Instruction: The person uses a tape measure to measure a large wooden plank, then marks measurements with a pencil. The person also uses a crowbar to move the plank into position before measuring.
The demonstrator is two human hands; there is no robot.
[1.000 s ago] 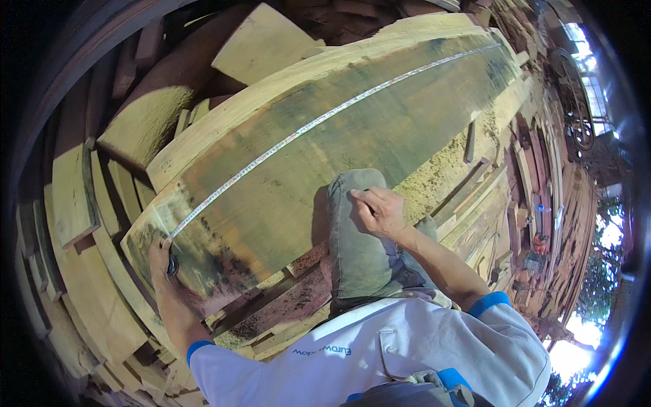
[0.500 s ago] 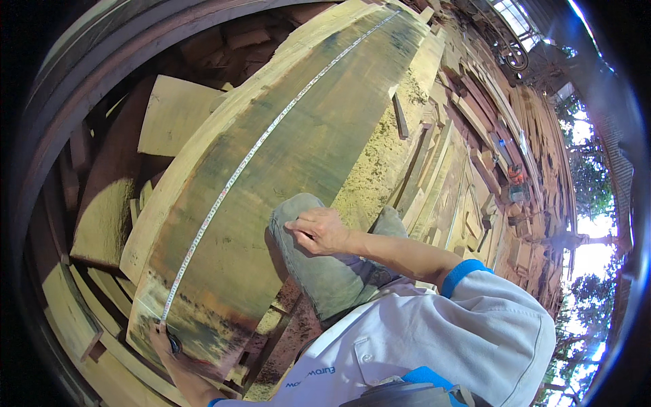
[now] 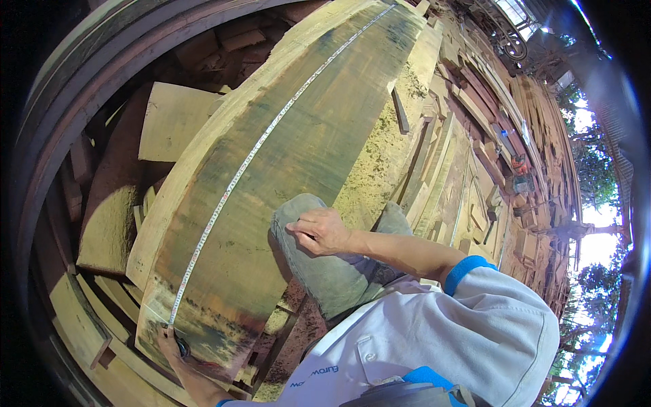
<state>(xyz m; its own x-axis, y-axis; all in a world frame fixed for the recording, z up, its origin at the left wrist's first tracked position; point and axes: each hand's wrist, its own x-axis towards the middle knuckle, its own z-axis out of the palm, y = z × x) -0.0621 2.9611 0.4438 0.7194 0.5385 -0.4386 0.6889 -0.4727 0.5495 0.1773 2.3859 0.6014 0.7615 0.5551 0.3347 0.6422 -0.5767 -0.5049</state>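
Note:
A broad, thick wooden slab [image 3: 298, 156] with dark staining lies lengthwise, running from the near left to the far top. Along it stretches the white blade of a tape measure [image 3: 239, 173]. At the slab's near end my left hand [image 3: 171, 344] is closed round the dark case of that tape, fingers by the start of the blade. A thin pale line crosses the wood beside it. My right hand [image 3: 320, 230] rests on my bent knee [image 3: 298, 261], fingers curled together; whether anything small is in them is hidden.
Offcuts and boards [image 3: 178, 122] lie to the left, beneath a curved dark edge. A short wooden stick [image 3: 400, 112] lies by the slab's right side. Planks [image 3: 434, 190] and an orange power tool [image 3: 520, 166] are farther right. Sawdust covers a board beside the slab.
The view has shifted slightly, so the slab and left hand sit a little to the right and lower. Both hands keep their holds and the tape stays stretched out.

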